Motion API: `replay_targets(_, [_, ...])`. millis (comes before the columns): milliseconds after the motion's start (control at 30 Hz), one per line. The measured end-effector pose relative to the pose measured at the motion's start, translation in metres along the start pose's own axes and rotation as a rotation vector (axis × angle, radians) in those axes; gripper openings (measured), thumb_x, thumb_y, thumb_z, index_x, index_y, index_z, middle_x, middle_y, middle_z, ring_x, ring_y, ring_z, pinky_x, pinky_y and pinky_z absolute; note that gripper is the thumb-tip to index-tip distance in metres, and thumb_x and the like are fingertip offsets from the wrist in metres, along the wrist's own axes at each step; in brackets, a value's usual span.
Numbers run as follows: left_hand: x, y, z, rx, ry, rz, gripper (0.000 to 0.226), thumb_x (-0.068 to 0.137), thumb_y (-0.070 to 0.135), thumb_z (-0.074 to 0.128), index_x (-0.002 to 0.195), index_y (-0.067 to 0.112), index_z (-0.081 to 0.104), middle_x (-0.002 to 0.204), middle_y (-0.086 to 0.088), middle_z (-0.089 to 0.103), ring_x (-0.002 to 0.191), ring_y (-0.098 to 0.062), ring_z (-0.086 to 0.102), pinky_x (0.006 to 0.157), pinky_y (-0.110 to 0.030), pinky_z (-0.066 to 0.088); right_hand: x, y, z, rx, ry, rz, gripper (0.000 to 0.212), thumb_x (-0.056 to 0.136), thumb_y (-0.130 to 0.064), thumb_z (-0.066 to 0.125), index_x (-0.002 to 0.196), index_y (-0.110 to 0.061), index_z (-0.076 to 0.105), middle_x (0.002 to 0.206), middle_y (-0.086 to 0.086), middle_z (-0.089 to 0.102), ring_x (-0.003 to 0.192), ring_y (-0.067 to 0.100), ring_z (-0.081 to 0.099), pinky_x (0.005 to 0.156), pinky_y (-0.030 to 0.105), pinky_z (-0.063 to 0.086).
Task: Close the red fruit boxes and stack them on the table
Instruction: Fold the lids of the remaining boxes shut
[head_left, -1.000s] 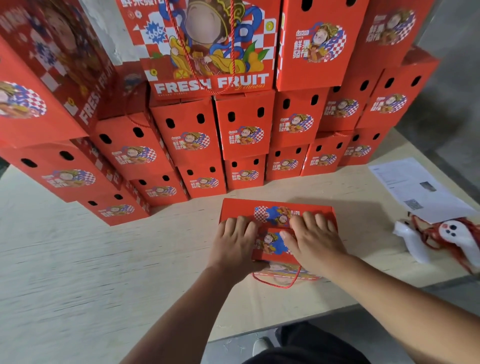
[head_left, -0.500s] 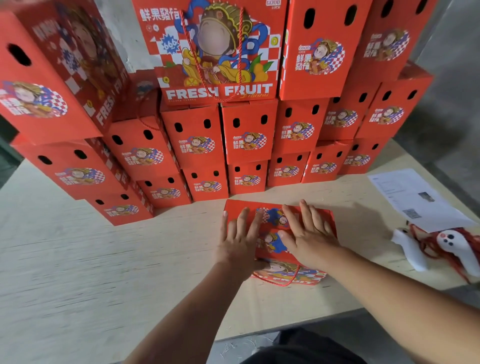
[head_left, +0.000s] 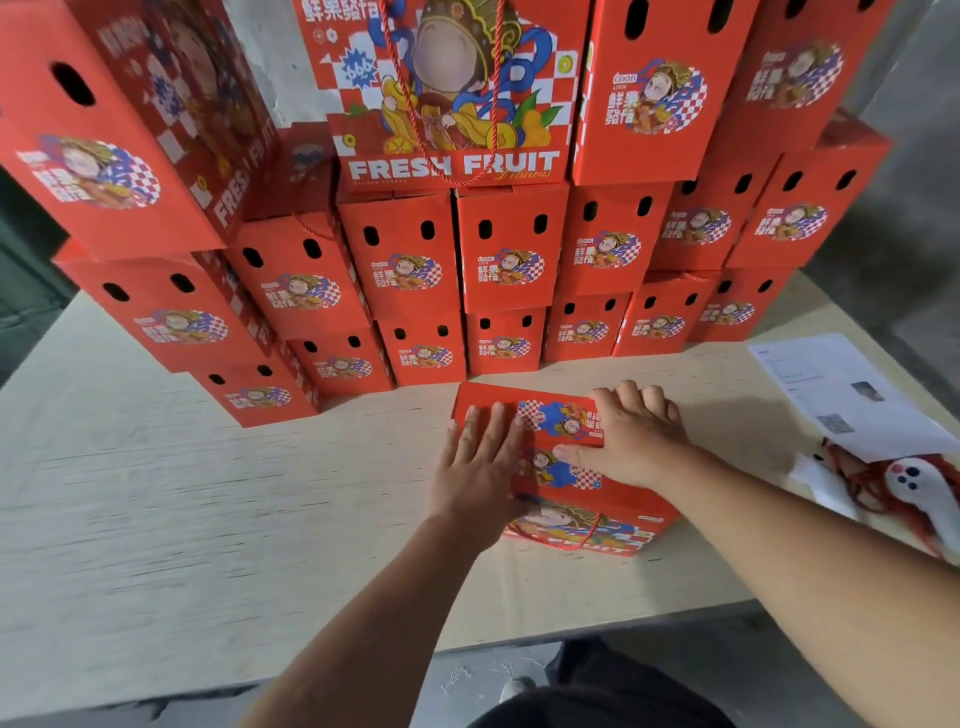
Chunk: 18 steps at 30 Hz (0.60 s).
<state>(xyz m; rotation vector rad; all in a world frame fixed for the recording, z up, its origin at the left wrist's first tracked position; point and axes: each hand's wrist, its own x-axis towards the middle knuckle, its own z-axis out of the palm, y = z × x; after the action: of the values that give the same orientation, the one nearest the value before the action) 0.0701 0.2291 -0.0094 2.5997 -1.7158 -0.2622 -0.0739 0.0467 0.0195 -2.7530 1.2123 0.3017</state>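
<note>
left hand (head_left: 475, 470): flat, fingers straight, pressing left part of box top | red fruit box (head_left: 563, 470): lying on surface (head_left: 208, 519), near stacked boxes (head_left: 509, 249) | right hand (head_left: 631, 439): palm down, fingers spread over far right edge, thumb pointing left, gripping nothing

1 head-worn view — looking forward and steeply down from close above the table (head_left: 208, 519), wide-angle; stacked boxes (head_left: 509, 260) fill the upper frame, both forearms enter from below.
</note>
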Motion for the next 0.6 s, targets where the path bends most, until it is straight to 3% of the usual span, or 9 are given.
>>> replay_targets(67, [-0.025,0.006,0.010,-0.219,0.136,-0.183,0.130,0.078,0.076,0.069,0.163,0.030,-0.018,0.168,-0.004,-0.029,0.157,-0.032,-0.019,0.115,-0.042,-0.033,-0.007,-0.003,-0.001,-0.063,0.115,-0.003,0.095,0.071,-0.099,0.036,0.133,-0.027,0.041,0.134,0.002,0.045,0.123,0.028,0.038,0.101,0.043,0.036])
replay_targets(133, [-0.046,0.017,0.020,-0.630,0.169,-0.560,0.140,0.069,0.072,0.080,0.164,0.029,-0.013,0.169,-0.005,-0.017,0.156,-0.032,-0.006,0.125,-0.046,-0.013,-0.015,-0.003,0.004,-0.078,0.146,0.066,0.092,0.074,-0.096,0.035,0.128,-0.024,0.051,0.135,0.004,0.052,0.124,0.030,0.043,0.099,0.043,0.038])
replay_targets(233, [-0.050,0.038,0.028,-1.269,-0.143,-0.902,0.117,0.084,0.076,0.060,0.165,0.021,-0.003,0.169,-0.014,0.014,0.150,-0.036,0.031,0.121,-0.048,0.028,-0.025,0.011,0.007,0.068,-0.115,0.223,0.097,0.070,-0.099,0.038,0.118,-0.021,0.069,0.126,0.006,0.066,0.117,0.028,0.059,0.093,0.039,0.047])
replay_targets(300, [-0.043,0.051,0.027,-1.626,-0.375,-0.859,0.071,0.099,0.071,0.042,0.149,0.021,0.037,0.142,-0.008,0.053,0.112,-0.026,0.063,0.097,-0.039,0.053,-0.032,0.020,0.010,0.455,-0.302,0.259,0.078,0.073,-0.091,0.056,0.102,-0.021,0.077,0.102,0.000,0.075,0.098,0.021,0.069,0.086,0.032,0.054])
replay_targets(367, [-0.030,0.057,0.026,-1.771,-0.341,-0.803,0.054,0.105,0.064,0.034,0.114,0.018,0.061,0.101,0.002,0.069,0.075,-0.014,0.062,0.062,-0.023,0.050,-0.039,0.020,0.018,0.816,-0.320,0.261,0.048,0.084,-0.064,0.073,0.105,-0.021,0.078,0.102,-0.001,0.078,0.098,0.020,0.072,0.097,0.036,0.055])
replay_targets(400, [-0.023,0.060,0.027,-1.776,-0.271,-0.819,0.053,0.107,0.059,0.034,0.108,0.016,0.065,0.091,0.003,0.072,0.067,-0.010,0.063,0.054,-0.022,0.051,-0.041,0.016,0.021,0.932,-0.272,0.259,0.035,0.088,-0.049,0.077,0.107,-0.020,0.078,0.103,-0.001,0.078,0.099,0.020,0.073,0.098,0.037,0.055])
replay_targets(467, [-0.012,0.060,0.025,-1.793,-0.098,-0.818,0.039,0.110,0.047,0.036,0.117,0.018,0.062,0.091,-0.005,0.070,0.064,-0.006,0.064,0.051,-0.030,0.059,-0.045,0.008,0.025,1.066,-0.111,0.244,0.015,0.091,-0.021,0.077,0.106,-0.019,0.076,0.098,-0.002,0.079,0.093,0.018,0.075,0.090,0.036,0.059])
replay_targets(533, [-0.004,0.055,0.020,-1.818,0.065,-0.743,0.026,0.111,0.037,0.039,0.122,0.020,0.055,0.100,-0.011,0.068,0.064,-0.009,0.068,0.050,-0.027,0.054,-0.046,-0.001,0.022,1.124,0.094,0.263,0.030,0.089,-0.004,0.070,0.112,-0.023,0.075,0.097,-0.002,0.076,0.081,0.009,0.072,0.073,0.025,0.059])
replay_targets(600, [0.002,0.046,0.025,-1.712,0.162,-0.684,0.020,0.111,0.034,0.043,0.120,0.020,0.054,0.112,-0.007,0.067,0.086,-0.008,0.073,0.065,-0.025,0.058,-0.049,-0.005,0.014,1.146,0.286,0.267,0.044,0.089,0.001,0.062,0.111,-0.037,0.071,0.103,-0.001,0.063,0.077,0.003,0.063,0.058,0.009,0.045])
